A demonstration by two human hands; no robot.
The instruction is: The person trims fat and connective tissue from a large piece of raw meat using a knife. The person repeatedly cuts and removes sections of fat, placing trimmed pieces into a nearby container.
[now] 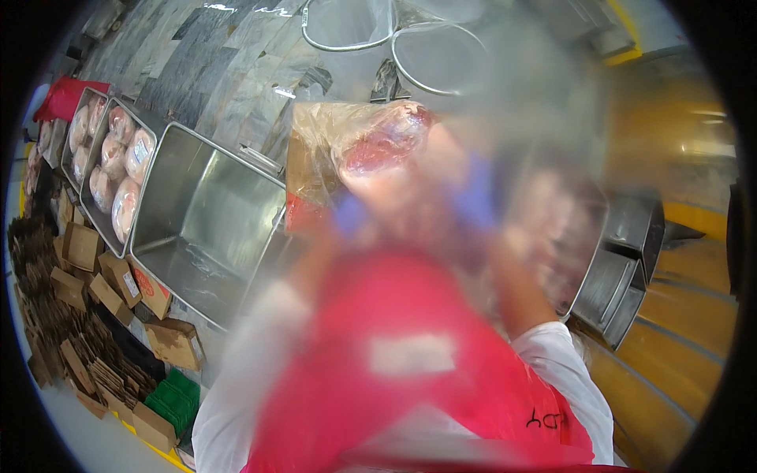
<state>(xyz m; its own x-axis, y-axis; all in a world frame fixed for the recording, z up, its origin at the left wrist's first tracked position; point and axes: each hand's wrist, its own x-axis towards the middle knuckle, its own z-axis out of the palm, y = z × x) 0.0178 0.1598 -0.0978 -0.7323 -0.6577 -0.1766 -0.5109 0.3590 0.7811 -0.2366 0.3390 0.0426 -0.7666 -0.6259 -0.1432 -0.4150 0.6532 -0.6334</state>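
Note:
A large piece of raw meat (386,146), red on its far face and pale with fat nearer me, is between my two blue-gloved hands. My left hand (348,214) grips its near left side. On its right side is my right hand (475,197). Haze over the middle of the picture blurs both hands, so single fingers do not show. Behind and left of the meat stands a cardboard box (306,169) with a clear plastic liner (311,122). To my right, a metal tub (587,268) holds more meat (552,213), also blurred.
A deep steel tub (209,221) stands at my left, beside tubs of wrapped meat (114,154). Small cardboard boxes (83,246) and a green stack (172,400) lie lower left. Metal hoops with clear bags (351,43) are ahead. Steel containers (607,284) stand at right.

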